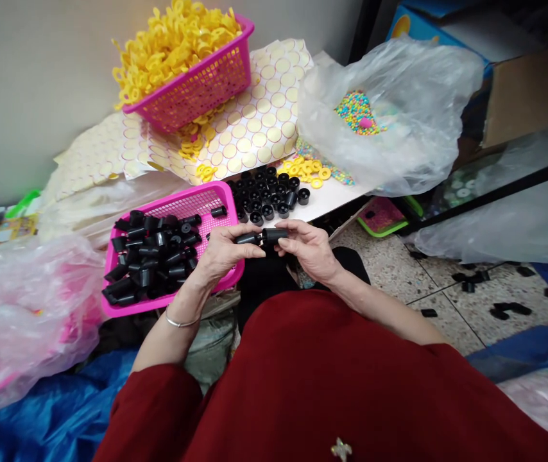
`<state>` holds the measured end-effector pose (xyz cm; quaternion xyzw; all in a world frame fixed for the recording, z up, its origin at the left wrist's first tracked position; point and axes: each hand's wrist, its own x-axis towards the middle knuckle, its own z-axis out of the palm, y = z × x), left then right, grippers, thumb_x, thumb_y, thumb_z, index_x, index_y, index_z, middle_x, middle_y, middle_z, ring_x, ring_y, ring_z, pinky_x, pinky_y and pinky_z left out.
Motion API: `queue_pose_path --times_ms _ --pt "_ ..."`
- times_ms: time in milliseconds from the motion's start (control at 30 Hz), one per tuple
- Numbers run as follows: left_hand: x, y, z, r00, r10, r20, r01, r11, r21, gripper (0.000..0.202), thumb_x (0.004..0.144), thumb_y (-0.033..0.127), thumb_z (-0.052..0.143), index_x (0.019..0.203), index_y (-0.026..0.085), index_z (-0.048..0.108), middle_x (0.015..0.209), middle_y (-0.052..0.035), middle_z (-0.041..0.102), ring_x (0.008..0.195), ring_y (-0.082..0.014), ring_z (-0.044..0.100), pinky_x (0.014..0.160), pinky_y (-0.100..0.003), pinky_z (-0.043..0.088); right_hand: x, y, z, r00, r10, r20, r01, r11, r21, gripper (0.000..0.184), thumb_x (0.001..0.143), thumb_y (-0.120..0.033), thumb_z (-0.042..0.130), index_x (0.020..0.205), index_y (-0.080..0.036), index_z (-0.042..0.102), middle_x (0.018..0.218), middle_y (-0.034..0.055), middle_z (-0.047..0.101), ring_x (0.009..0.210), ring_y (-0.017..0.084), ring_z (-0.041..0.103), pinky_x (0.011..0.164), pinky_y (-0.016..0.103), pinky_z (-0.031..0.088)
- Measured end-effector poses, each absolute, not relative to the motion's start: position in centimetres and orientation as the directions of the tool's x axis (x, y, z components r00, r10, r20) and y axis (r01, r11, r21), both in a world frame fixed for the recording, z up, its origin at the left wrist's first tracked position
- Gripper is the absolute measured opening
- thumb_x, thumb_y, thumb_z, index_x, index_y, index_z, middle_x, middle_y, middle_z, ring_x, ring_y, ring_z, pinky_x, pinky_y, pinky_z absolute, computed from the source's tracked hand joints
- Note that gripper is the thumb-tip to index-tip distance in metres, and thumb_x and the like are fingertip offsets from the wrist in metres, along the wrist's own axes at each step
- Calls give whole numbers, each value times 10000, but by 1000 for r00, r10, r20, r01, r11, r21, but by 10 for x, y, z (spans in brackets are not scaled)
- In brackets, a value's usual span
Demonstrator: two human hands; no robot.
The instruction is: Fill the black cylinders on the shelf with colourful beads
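My left hand (223, 251) is closed on a black plastic piece (248, 238) with a narrower tip pointing right. My right hand (308, 249) pinches a wider black cylinder (274, 236), its end meeting or nearly meeting that tip. Whether the two pieces are joined I cannot tell. Left of my hands, a pink basket (172, 200) holds many black cylinders (149, 250). Just beyond my hands, small round black caps (267, 192) stand in a cluster on the white table (336, 204), with yellow rings (305, 169) behind them.
A pink basket heaped with yellow rings (197, 96) stands at the back on sheets of round stickers (274, 102). A clear bag (399, 109) with coloured beads lies to the right. Black pieces (476, 280) are scattered on the floor. A bag of pink parts (33, 321) sits left.
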<state>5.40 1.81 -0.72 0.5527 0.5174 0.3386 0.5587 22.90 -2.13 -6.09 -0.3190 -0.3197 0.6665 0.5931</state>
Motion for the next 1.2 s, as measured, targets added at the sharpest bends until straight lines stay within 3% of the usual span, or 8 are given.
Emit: queue_pose_path --times_ms 333,567,667,733,867,1000,1100,1200 --pt "54 19 -6 360 927 -108 338 -22 941 545 458 533 896 873 198 785 828 -43 701 835 -221 615 822 -358 491 231 -22 -62 -115 988 103 -468 38 -883 319 699 -344 816 979 -232 713 920 0 647 665 84 590 591 243 551" --pt "66 15 -22 420 903 93 430 -289 856 929 735 883 366 1312 180 556 1171 -128 575 865 -200 544 777 -340 482 209 -27 -71 -221 973 -62 -602 -187 -777 382 649 -338 851 979 -198 718 743 -22 691 615 103 639 610 261 578" --pt "71 11 -27 361 917 173 444 -332 832 889 735 842 453 1351 202 469 1189 -122 542 944 -217 532 816 -346 475 210 -24 -77 -266 955 -129 -672 -280 -685 409 619 -358 868 947 -190 691 766 -17 705 614 100 652 608 251 576" --pt "73 9 -29 319 927 196 459 -332 824 675 760 702 594 1230 219 546 1122 -91 566 948 -209 537 827 -338 467 215 -21 -81 -278 952 -132 -678 -292 -675 404 639 -391 849 941 -190 670 763 -22 692 622 97 644 632 260 575" --pt "73 4 -35 319 942 104 492 -259 831 300 771 490 699 851 204 652 810 -22 605 757 -162 550 696 -294 447 226 -19 -83 -245 969 33 -348 -56 -936 262 710 -299 759 923 -179 664 872 10 669 795 133 638 745 288 539" --pt "72 9 -39 314 948 51 541 -223 811 397 729 503 747 969 194 678 818 -22 638 703 -149 553 627 -274 437 234 -14 -86 -220 944 248 62 267 -962 211 752 -209 654 961 -180 639 969 35 628 895 161 597 800 303 488" --pt "77 31 -34 364 921 141 634 -355 687 352 792 486 693 988 195 688 889 -46 642 772 -168 558 690 -296 461 247 4 -98 -10 959 282 219 277 -936 190 779 -245 629 961 -190 617 967 41 604 880 175 576 792 318 483" --pt "95 64 -27 463 871 162 768 -486 417 199 833 377 649 856 187 704 967 -80 630 935 -226 541 826 -361 462 270 30 -117 282 912 297 449 148 -881 207 738 -241 648 938 -196 622 997 66 609 952 229 545 866 383 473"
